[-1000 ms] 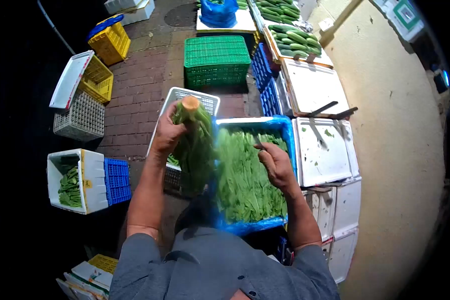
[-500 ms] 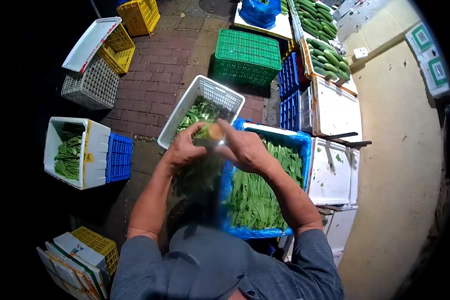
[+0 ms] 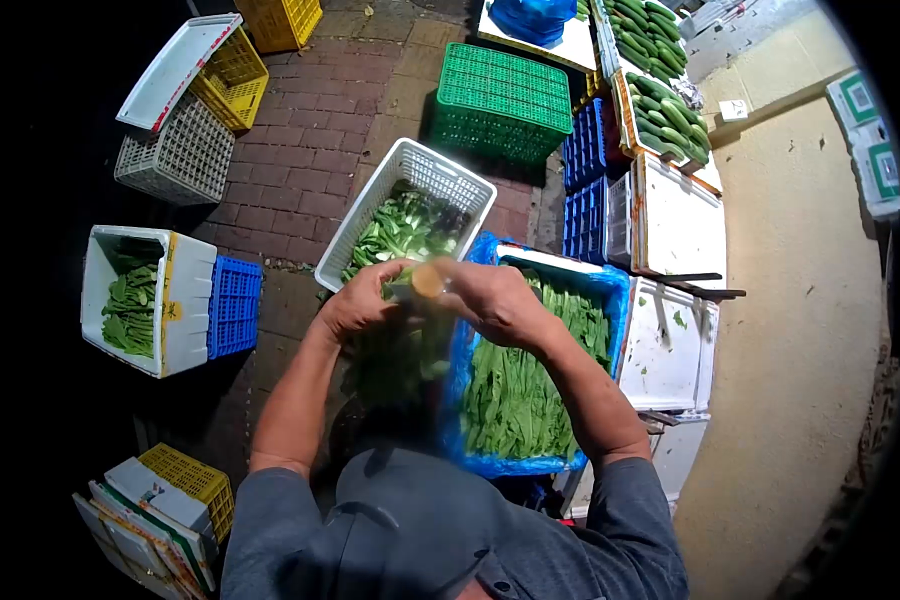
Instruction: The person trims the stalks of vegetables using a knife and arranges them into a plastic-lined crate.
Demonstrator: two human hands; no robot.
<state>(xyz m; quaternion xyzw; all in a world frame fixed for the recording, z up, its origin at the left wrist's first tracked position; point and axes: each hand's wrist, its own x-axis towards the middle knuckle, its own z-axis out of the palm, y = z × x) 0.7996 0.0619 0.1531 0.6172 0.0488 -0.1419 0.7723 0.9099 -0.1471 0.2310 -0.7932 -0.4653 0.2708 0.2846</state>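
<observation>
In the middle of the head view, my left hand (image 3: 362, 300) is closed around the stem end of a bunch of leafy greens (image 3: 398, 350), whose blurred leaves hang down toward my lap. My right hand (image 3: 495, 300) meets it from the right, fingers closed on what looks like a knife (image 3: 429, 280); its round tan handle end shows, while motion smears the blade. Just beyond both hands stands a white basket (image 3: 345, 225) with loose leafy greens (image 3: 405, 225) in it. Below my right forearm, long green leaves (image 3: 515, 390) lie in rows in a box lined with blue plastic (image 3: 618, 300).
A green crate (image 3: 505, 90) stands beyond the basket. To the left are a foam box (image 3: 192, 300) of greens beside a blue crate (image 3: 235, 308), and stacked crates (image 3: 185, 150). Foam boxes (image 3: 675, 220) and cucumbers (image 3: 670, 125) line the right, along a wall (image 3: 790, 300).
My hands have shifted slightly, and the tan handle end sits a little lower. The grey blade edge seen earlier is now blurred. The camera view has tilted slightly.
</observation>
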